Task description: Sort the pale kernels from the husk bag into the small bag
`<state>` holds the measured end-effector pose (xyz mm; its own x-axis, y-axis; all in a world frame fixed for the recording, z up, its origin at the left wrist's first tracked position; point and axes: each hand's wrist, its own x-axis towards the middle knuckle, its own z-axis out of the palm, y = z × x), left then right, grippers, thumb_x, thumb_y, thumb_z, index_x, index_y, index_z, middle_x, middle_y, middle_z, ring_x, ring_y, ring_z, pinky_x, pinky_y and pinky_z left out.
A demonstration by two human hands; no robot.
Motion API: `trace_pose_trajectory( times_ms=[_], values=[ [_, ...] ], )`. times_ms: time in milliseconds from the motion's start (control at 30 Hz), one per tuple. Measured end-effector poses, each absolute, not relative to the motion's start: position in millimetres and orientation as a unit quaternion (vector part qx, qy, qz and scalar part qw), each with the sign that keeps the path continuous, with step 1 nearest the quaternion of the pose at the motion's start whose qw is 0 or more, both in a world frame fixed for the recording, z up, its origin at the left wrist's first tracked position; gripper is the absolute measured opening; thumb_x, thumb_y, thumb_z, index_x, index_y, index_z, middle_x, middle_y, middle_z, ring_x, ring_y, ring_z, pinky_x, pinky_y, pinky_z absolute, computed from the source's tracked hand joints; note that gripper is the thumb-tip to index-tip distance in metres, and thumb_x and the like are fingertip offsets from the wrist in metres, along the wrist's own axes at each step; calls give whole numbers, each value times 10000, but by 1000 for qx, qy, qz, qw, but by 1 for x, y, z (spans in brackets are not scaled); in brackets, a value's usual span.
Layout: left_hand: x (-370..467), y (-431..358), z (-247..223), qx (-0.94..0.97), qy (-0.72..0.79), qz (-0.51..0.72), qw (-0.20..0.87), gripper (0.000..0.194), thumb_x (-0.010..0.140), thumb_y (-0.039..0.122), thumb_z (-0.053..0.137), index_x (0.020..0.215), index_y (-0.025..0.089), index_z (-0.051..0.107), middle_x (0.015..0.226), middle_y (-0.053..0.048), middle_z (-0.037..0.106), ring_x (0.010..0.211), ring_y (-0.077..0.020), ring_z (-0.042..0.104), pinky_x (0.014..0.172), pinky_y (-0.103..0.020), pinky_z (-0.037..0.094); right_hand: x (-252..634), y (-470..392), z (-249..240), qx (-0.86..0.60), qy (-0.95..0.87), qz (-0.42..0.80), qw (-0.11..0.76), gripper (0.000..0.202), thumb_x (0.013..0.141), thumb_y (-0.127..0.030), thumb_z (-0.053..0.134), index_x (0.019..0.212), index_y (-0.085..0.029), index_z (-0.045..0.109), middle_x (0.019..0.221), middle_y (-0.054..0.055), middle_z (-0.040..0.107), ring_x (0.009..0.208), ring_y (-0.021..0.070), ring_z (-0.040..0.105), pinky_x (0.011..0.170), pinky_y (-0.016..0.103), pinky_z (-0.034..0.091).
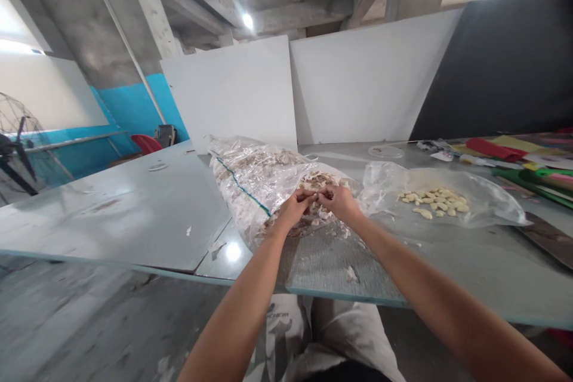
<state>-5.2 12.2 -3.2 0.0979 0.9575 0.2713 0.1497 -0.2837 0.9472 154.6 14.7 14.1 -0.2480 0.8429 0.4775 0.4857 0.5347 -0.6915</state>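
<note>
A person's left hand (293, 210) and right hand (339, 202) are meeting over papery peelings (321, 179) at a clear bag's (244, 182) near right end, their grip impossible to tell, with pale cloves (436, 198) lying farther right.

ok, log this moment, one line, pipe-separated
left hand, right hand: close together | anything held: unclear | around hands: flaky scraps | right side: pale pieces, clear plastic

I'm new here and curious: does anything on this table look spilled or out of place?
Yes: a few pale flakes lie loose on the table, toward its near edge, outside the big plastic bag. They look spilled, since most are heaped in or by the bag.
</note>
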Motion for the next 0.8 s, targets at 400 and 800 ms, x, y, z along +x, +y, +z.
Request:
trace_pose_trajectory(
  times_ms=[400, 800],
  values=[
    [-2, 6, 5, 633, 378, 517, 435, 376, 706, 448, 603, 985, 196, 578, 607, 37, 560, 422, -58, 433, 441, -191, 363, 153, 10, 17, -435, -764, 139, 455, 227, 761, -286, 448, 810, -169, 636, 612, -1, 618, 532, 97, 504, 512, 192, 332],
    [-4, 7, 7, 607, 368, 525, 468, 402, 768, 478, 511, 1084, 232, 551, 825, 2, 629, 488, -55, 462, 475, -183, 374, 153, 3, 23, -456, -765, 82, 447, 235, 798, -311, 412, 715, -174, 583, 585, 4, 565, 518, 106, 462, 507, 209, 295]
  ],
)
